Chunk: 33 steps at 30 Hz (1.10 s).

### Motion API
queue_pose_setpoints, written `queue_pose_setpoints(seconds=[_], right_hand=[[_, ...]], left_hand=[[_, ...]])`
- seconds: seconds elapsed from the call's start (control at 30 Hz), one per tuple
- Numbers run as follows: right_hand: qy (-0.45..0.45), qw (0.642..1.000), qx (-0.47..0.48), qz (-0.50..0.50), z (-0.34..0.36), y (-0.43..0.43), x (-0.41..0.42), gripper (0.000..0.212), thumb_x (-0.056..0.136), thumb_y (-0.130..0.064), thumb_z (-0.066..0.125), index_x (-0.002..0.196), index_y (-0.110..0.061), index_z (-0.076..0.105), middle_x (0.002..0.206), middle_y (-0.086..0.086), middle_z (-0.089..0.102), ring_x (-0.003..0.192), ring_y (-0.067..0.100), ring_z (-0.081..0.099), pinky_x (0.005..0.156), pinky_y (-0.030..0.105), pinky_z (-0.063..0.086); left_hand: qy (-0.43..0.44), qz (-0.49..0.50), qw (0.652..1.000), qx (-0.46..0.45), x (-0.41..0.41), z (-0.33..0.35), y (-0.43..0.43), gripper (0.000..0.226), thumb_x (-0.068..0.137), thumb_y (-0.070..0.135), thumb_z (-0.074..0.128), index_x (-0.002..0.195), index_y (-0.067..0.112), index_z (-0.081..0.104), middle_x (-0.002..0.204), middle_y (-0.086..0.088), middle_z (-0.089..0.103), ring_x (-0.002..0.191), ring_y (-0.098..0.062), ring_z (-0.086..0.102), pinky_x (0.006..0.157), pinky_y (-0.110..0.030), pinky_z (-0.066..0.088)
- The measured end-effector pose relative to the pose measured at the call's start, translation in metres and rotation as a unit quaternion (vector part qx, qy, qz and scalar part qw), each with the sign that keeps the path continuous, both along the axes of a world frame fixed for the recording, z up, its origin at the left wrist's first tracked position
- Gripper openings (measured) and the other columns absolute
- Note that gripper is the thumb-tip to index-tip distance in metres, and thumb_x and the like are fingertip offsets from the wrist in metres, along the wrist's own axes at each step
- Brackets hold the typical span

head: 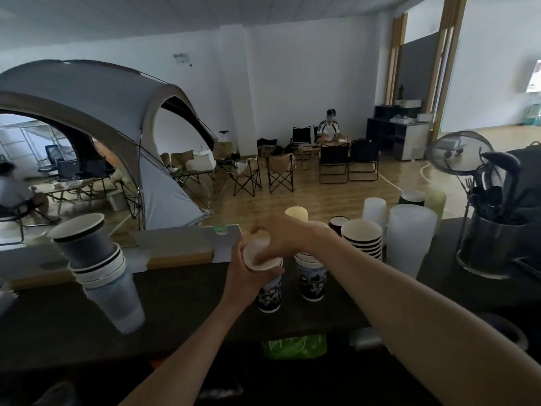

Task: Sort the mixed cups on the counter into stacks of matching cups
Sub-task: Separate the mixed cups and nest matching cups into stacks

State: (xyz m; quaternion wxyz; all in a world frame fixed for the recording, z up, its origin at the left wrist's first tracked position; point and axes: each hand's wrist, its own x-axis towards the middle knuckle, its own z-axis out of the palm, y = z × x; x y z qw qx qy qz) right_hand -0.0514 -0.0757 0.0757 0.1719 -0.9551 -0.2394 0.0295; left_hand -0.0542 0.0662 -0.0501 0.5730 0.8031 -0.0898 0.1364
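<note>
My left hand (247,276) grips a printed paper cup (270,291) around its upper wall, just above the dark counter (181,300). My right hand (281,235) reaches over that cup's rim, fingers dipping into its mouth; what they pinch is hidden. Beside it stands a stack of matching printed cups (312,276). A stack of black-and-white ripple cups (363,240) is further right, then tall frosted plastic cups (409,238). At left, a mixed leaning stack (99,259) has a grey cup on top, white-rimmed cups below and a clear plastic cup at the bottom.
A metal holder of dark utensils (491,241) and a mesh strainer (461,155) stand at the right. A cream cup (296,213) and more cups (412,197) sit behind. A green bag (294,345) lies under the counter edge. A tent, folding chairs and seated people fill the room beyond.
</note>
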Motion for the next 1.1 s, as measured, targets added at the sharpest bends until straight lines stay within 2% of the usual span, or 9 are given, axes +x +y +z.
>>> queue_pose_setpoints(seconds=[0.1,0.23,0.33,0.5,0.6,0.67,0.83,0.97,1.1], right_hand=[[0.004,1.0,-0.02,0.0,-0.016,0.014,0.005,0.068,0.071,-0.039,0.081,0.132,-0.025,0.054,0.129,0.0,0.058,0.114,0.021,0.056,0.086,0.031,0.045],[0.017,1.0,-0.015,-0.005,-0.014,0.019,0.009,0.069,0.07,-0.036,0.081,0.132,-0.023,0.054,0.126,-0.001,0.058,0.107,0.018,0.055,0.082,0.03,0.044],[-0.001,1.0,-0.011,-0.006,-0.015,0.015,0.009,0.065,0.069,-0.042,0.081,0.126,-0.023,0.058,0.12,-0.002,0.061,0.104,0.017,0.057,0.082,0.03,0.046],[-0.056,0.988,0.141,-0.034,0.021,-0.01,0.002,0.067,0.069,-0.043,0.082,0.126,-0.023,0.055,0.117,-0.003,0.056,0.103,0.018,0.055,0.082,0.029,0.046],[-0.098,0.962,0.247,-0.067,0.062,-0.046,-0.002,0.067,0.072,-0.036,0.081,0.128,-0.021,0.047,0.122,-0.002,0.055,0.101,0.017,0.056,0.079,0.026,0.047],[-0.157,0.938,0.285,-0.122,0.084,-0.078,-0.004,0.067,0.074,-0.038,0.079,0.13,-0.021,0.047,0.122,-0.004,0.055,0.103,0.018,0.055,0.083,0.029,0.046],[-0.224,0.911,0.211,-0.275,0.095,-0.159,-0.009,0.072,0.07,-0.056,0.074,0.131,-0.026,0.053,0.131,0.001,0.059,0.115,0.023,0.055,0.094,0.041,0.048],[-0.22,0.897,0.172,-0.342,0.081,-0.208,-0.025,0.08,0.064,-0.067,0.069,0.13,-0.023,0.059,0.132,0.0,0.061,0.121,0.023,0.055,0.099,0.043,0.046],[-0.26,0.869,0.186,-0.378,0.075,-0.24,-0.036,0.072,0.071,-0.062,0.072,0.13,-0.022,0.06,0.131,-0.001,0.061,0.122,0.022,0.053,0.095,0.034,0.041]], left_hand=[[0.01,0.022,1.0,0.007,-0.002,0.001,0.004,0.111,0.063,0.03,0.092,0.15,0.022,0.025,0.134,0.008,0.046,0.118,-0.01,0.051,0.082,-0.017,0.045],[0.009,0.009,1.0,0.017,-0.002,0.002,0.008,0.113,0.064,0.025,0.092,0.152,0.02,0.022,0.132,0.012,0.04,0.122,-0.009,0.046,0.081,-0.01,0.04],[0.012,0.002,1.0,0.01,-0.004,0.002,0.007,0.113,0.062,0.023,0.094,0.15,0.021,0.024,0.133,0.011,0.045,0.119,-0.008,0.05,0.074,-0.002,0.044],[-0.002,0.009,1.0,0.008,0.003,-0.005,0.011,0.099,0.055,0.03,0.096,0.137,0.021,0.042,0.128,0.005,0.056,0.116,-0.014,0.057,0.08,-0.019,0.051],[-0.008,0.005,1.0,0.013,0.004,-0.007,0.01,0.088,0.056,0.028,0.095,0.129,0.024,0.047,0.121,0.007,0.059,0.111,-0.011,0.058,0.082,-0.022,0.051],[-0.018,0.011,1.0,0.014,0.004,-0.007,0.006,0.084,0.058,0.03,0.094,0.129,0.024,0.048,0.119,0.009,0.059,0.11,-0.01,0.058,0.084,-0.025,0.051],[-0.049,0.021,0.998,0.024,0.007,-0.007,-0.009,0.082,0.063,0.035,0.091,0.13,0.024,0.046,0.121,0.01,0.058,0.11,-0.01,0.058,0.089,-0.04,0.054],[-0.055,0.007,0.998,0.015,0.009,-0.01,-0.011,0.079,0.065,0.029,0.091,0.13,0.025,0.046,0.125,0.001,0.057,0.112,-0.018,0.057,0.091,-0.039,0.051],[-0.053,-0.006,0.998,0.012,0.009,-0.012,-0.005,0.1,0.052,0.056,0.085,0.135,0.017,0.046,0.122,0.003,0.058,0.109,-0.014,0.058,0.086,-0.034,0.049]])
